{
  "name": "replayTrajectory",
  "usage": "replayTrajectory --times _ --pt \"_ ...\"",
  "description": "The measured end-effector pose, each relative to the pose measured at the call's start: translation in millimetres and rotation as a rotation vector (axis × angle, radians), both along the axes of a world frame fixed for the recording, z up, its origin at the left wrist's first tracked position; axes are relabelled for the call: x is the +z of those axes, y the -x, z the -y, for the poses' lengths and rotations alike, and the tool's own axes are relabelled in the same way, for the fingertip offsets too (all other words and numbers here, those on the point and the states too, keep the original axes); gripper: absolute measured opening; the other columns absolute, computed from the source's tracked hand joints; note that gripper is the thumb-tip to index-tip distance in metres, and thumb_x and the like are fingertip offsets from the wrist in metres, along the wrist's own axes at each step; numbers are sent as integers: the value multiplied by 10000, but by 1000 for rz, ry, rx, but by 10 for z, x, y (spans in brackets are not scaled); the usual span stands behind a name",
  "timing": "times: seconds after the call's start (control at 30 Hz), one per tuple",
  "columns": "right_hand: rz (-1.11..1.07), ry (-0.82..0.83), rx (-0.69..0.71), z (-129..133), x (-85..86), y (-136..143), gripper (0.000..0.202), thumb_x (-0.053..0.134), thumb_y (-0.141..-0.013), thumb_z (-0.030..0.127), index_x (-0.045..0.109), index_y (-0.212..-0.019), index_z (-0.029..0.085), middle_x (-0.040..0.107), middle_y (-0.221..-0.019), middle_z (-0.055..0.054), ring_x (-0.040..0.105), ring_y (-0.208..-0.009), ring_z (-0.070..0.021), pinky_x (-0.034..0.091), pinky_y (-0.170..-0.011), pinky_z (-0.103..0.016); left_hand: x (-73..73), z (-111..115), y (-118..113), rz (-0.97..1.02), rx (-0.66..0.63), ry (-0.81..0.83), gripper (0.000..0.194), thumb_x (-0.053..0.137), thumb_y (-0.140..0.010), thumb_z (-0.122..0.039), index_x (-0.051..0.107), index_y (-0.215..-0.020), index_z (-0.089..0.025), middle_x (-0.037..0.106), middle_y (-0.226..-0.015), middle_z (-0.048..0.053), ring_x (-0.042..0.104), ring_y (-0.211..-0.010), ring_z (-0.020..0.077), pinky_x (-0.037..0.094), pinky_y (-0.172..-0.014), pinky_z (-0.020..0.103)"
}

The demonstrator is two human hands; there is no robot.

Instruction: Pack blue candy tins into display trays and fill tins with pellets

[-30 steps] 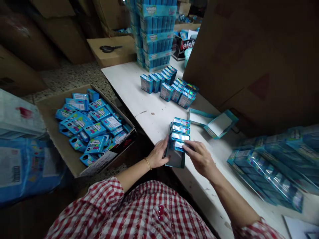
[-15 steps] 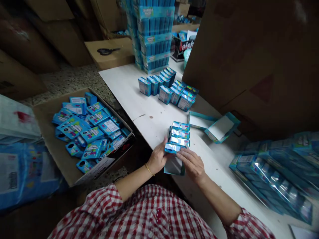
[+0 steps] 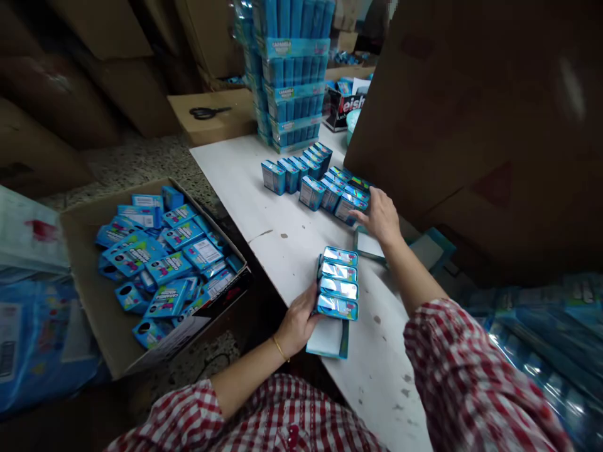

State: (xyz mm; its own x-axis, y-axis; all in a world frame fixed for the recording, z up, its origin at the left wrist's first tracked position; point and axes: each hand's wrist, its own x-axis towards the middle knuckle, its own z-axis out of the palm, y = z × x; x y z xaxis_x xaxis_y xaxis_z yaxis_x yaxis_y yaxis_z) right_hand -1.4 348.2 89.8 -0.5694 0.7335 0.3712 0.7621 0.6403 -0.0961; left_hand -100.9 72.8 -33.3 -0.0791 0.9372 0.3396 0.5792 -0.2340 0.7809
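Observation:
A shallow blue display tray [image 3: 325,338] lies on the white table near me, with several small blue candy boxes [image 3: 338,289] standing in a row in it. My left hand [image 3: 299,320] is closed against the left side of the tray and its nearest box. Farther up the table, my right hand [image 3: 380,216] reaches to the right end of a group of upright candy boxes [image 3: 331,196]. Its thumb and fingers are apart around the end box [image 3: 349,206]; whether they grip it is unclear.
An open carton [image 3: 94,314] full of loose candy boxes stands left of the table [image 3: 264,232]. Wrapped stacked trays [image 3: 294,94] rise at the back. Empty trays [image 3: 370,243] lie under my right forearm. A large cardboard box [image 3: 471,125] blocks the right; scissors [image 3: 210,112] lie back left.
My right hand has left the near tray and moved forward to the upright boxes. The front box in the tray now stands level with the others. My left hand stays at the tray.

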Motion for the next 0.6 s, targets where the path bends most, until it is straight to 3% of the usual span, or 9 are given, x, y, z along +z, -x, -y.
replayTrajectory --times 0.07,0.13,0.23,0.33,0.4,0.47,0.6 --pt "92 34 -45 -349 -125 214 798 479 -753 635 384 -1289 52 466 -1218 -250 443 -1110 -376 370 -899 -507 -9 3 0 -6 6 -3 642 427 -892 -292 98 -1439 -227 344 -1422 136 382 -1283 253 409 -1022 450" --pt "150 41 -76 -514 -264 345 796 524 -713 646 424 -1241 58 476 -1164 -243 449 -1069 -381 381 -862 -509 -15 6 -2 -13 9 -14 650 424 -893 -289 81 -1441 -226 352 -1417 139 381 -1284 250 413 -1019 448" --pt "112 71 -109 -569 -415 420 785 582 -655 645 451 -1183 80 450 -1155 -224 443 -1050 -367 402 -825 -491 -23 8 -7 -20 9 -27 656 424 -893 -302 74 -1442 -217 359 -1412 146 384 -1282 250 412 -1019 446" --pt "42 131 -84 -529 -425 386 751 602 -641 623 455 -1161 102 449 -1147 -199 460 -1021 -333 415 -813 -470 -28 -5 -4 -17 15 -22 646 425 -893 -304 92 -1440 -215 365 -1408 147 392 -1277 247 409 -1020 441" --pt "-38 109 -73 -416 -316 267 728 606 -645 605 459 -1152 105 466 -1117 -185 468 -1002 -318 414 -820 -457 -24 -23 8 3 5 -23 635 424 -893 -301 113 -1438 -203 367 -1406 148 388 -1280 244 402 -1025 435" --pt "-164 29 -63 -167 -103 40 712 602 -648 599 461 -1146 109 475 -1083 -165 470 -990 -304 410 -829 -445 -13 -36 26 39 -11 -21 623 430 -889 -312 153 -1432 -179 371 -1403 152 383 -1283 244 384 -1039 428" --pt "-307 -62 61 798 490 -600 696 623 -648 575 448 -1177 158 474 -1077 -115 469 -999 -281 404 -847 -431 10 47 49 122 -11 35 684 526 -834 -353 224 -1413 -151 361 -1409 158 374 -1288 253 340 -1069 418"
